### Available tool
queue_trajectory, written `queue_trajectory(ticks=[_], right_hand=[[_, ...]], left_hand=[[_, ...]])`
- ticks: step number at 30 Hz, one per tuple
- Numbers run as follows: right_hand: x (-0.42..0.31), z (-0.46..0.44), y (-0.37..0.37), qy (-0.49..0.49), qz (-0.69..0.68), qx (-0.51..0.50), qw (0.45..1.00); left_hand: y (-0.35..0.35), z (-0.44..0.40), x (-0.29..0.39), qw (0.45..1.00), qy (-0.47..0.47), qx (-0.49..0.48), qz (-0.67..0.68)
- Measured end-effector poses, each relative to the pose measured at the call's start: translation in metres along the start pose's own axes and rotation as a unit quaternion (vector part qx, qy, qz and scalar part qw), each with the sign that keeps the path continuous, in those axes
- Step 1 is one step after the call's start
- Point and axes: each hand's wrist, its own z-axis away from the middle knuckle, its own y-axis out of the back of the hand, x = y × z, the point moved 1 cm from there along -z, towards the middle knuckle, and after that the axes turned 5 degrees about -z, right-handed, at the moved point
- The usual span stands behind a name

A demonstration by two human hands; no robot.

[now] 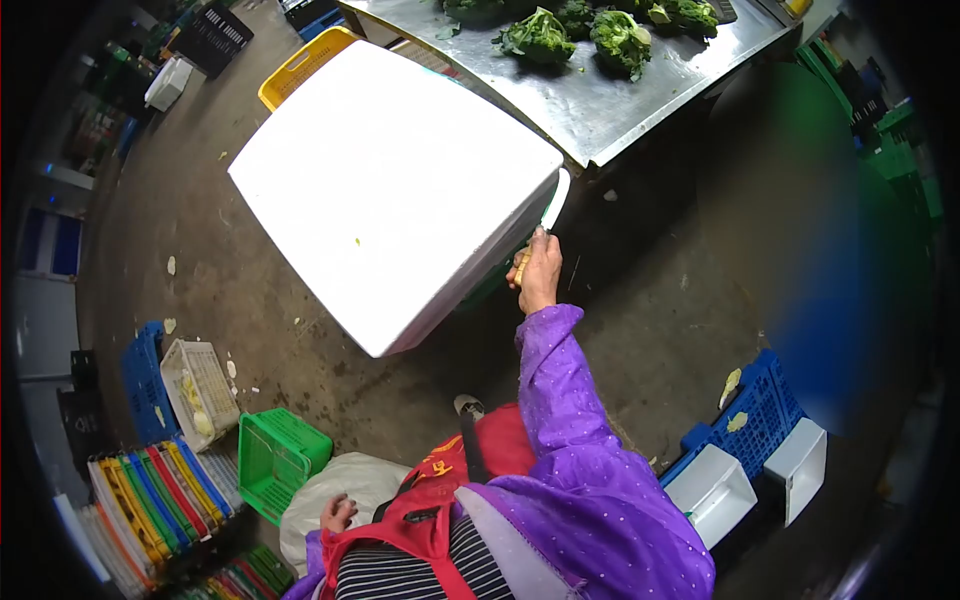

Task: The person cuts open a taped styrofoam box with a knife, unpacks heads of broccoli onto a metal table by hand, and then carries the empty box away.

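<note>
My right hand (538,268) is closed around the yellowish handle of a knife (555,204). Its pale, slightly curved blade points up beside the right corner of a big white box (395,185); I cannot tell whether they touch. The box's top is flat, with a small yellowish scrap lying on it. Low at my left side, near a whitish sack (335,490), my left hand (340,512) hangs with loosely bent fingers and nothing visible in it.
Several broccoli heads (620,42) lie on a steel table (600,110) ahead. A yellow crate (300,65) stands behind the box. Green (280,460) and blue (755,410) crates and a white foam box (712,492) sit around me. Scraps litter the floor.
</note>
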Motion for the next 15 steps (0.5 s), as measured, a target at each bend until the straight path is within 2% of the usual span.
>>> queue_trajectory(ticks=[4,7,11,15], right_hand=[[-0.007,0.006,-0.008,-0.002,0.047,0.012,0.999],[-0.007,0.008,-0.007,-0.011,0.064,0.02,0.998],[-0.012,-0.004,0.003,-0.011,0.085,-0.019,0.996],[-0.01,0.021,-0.013,-0.014,0.064,0.0,0.998]], left_hand=[[-0.012,-0.002,0.05,1.0,-0.005,-0.012,-0.006],[-0.026,0.0,0.063,0.999,-0.016,-0.033,-0.022],[-0.037,0.014,0.059,0.997,-0.028,-0.061,-0.034],[-0.025,0.015,0.021,0.998,-0.022,-0.044,-0.032]])
